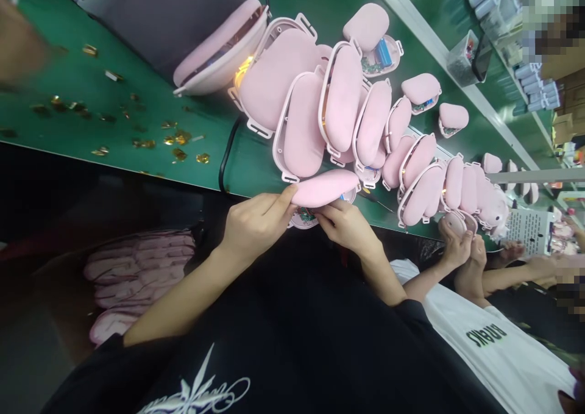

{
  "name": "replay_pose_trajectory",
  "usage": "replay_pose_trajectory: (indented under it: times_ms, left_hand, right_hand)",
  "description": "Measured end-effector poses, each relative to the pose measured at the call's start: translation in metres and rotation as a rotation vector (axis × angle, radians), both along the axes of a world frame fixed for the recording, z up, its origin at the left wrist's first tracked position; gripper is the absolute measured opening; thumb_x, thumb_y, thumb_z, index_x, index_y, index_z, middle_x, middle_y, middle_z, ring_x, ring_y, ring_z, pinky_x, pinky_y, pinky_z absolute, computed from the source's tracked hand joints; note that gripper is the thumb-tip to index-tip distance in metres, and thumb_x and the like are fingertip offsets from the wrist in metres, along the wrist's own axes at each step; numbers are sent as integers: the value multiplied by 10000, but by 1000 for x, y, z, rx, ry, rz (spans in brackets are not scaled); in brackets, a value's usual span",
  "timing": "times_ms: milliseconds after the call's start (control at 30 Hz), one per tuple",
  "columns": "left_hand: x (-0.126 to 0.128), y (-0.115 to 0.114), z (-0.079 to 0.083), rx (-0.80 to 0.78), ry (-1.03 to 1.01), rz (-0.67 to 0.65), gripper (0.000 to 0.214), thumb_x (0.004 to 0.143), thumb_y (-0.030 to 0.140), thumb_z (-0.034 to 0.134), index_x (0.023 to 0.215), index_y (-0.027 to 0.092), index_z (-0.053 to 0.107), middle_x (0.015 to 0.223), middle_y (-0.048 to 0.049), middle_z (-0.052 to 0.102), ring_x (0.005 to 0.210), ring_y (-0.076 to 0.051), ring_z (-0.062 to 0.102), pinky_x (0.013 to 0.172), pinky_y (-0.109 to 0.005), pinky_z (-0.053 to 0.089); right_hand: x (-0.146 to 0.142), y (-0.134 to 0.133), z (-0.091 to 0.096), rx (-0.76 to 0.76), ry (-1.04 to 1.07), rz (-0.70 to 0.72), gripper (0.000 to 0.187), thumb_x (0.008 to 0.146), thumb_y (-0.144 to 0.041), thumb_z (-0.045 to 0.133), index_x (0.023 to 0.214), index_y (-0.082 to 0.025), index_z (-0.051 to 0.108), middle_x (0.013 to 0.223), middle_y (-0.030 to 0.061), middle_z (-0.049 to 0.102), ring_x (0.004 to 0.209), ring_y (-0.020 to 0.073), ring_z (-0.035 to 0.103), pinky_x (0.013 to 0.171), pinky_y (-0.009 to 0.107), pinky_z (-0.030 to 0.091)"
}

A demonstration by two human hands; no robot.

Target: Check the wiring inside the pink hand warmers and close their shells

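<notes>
A pink padded oval casing [325,188] is held between my two hands at the table's near edge. Its halves stand apart, and a green circuit board [305,215] shows in the lower shell. My left hand [256,222] is closed on the casing's left end, thumb and fingers pinching it. My right hand [345,224] grips its right underside, with some fingers hidden beneath the pink cover. Just beyond it, several similar pink casings [304,127] lie in an overlapping row. A thin screwdriver-like tool [377,200] lies right of my right hand.
Gold foil scraps [178,138] litter the green table [201,106] at left, near a dark box [169,17]. A black cable [227,158] crosses the near edge. Pink pieces [141,267] are stacked below at left. A co-worker's hands [461,249] hold another casing at right.
</notes>
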State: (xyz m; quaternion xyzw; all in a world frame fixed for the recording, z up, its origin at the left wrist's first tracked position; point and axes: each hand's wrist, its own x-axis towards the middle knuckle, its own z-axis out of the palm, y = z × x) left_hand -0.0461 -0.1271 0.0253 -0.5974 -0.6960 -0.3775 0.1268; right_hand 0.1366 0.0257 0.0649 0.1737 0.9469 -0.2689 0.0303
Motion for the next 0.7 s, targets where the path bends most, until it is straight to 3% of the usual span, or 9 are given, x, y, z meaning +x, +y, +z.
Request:
replay_pose_trajectory:
  times_ms: [233,500,700]
  left_hand:
    - [1,0,0,8,20,10,431,1078,172,644,1504,119,602,753,-13,767,609,-193,705,576,-322,478]
    - [1,-2,-5,-5,-20,0,455,1073,184,635,1528,174,615,766,-11,773,621,-196,713,568,-321,470]
    - [1,-1,-3,11,16,4,383,1062,160,668,1440,101,647,753,-14,765,612,-193,702,577,-325,494]
  right_hand:
    - [-3,-2,0,87,-6,49,223,1066,-225,643,1199,-195,819,1135,132,804,992,252,761,884,357,632]
    - [1,4,-12,91,-20,11,239,1070,-197,656,1180,-272,854,1105,83,811,977,211,763,832,291,607]
    - [0,2,-7,159,-39,23,217,1073,-250,650,1113,-235,863,1054,100,801,892,208,738,772,294,568]
